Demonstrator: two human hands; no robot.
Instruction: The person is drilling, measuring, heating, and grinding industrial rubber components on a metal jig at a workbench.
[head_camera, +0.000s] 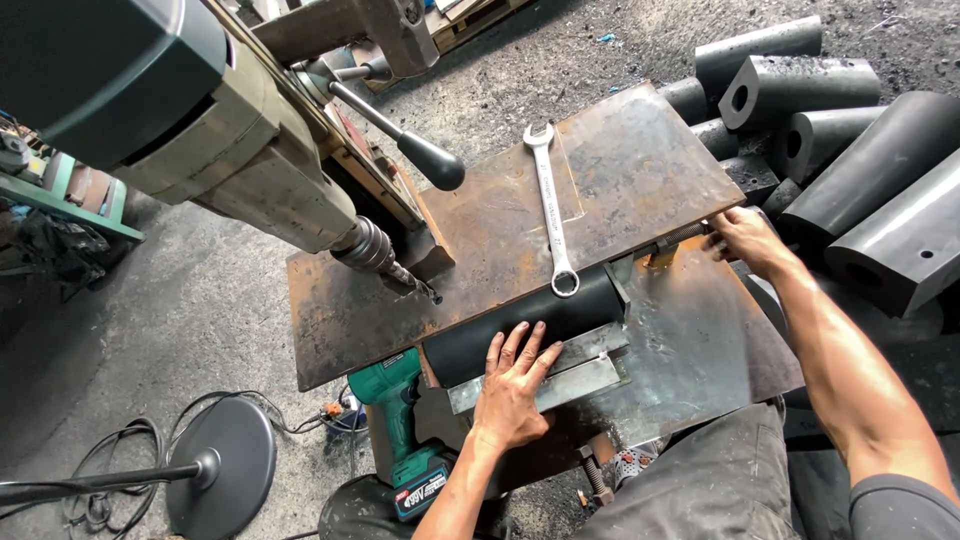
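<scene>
Rough concrete floor surrounds a rusty steel work table (640, 150) that sits under a large drill press (250, 170), its chuck and bit (385, 258) hanging just above the plate near the left edge. On the table a black rubber block (530, 320), half-round and lying on its side, sits clamped between angle-iron pieces (545, 385), with a long combination wrench (550, 200) resting loose on the plate, its ring end touching the block's top. The left hand (512, 385) lies flat and spread across the block and the angle iron, pressing rather than gripping. The right hand (745, 238) is closed around the end of a threaded clamp screw (675, 238) at the table's right edge; how tightly the fingers wrap it I cannot tell. More black rubber blocks (850, 150) are heaped on the floor to the right, and a green cordless drill (405, 440) sits below the table's front edge. If the screw is left slack, the block could shift or spin when drilled; the loose wrench could also be knocked off or caught, and the flat left palm sits close to sharp iron edges.
</scene>
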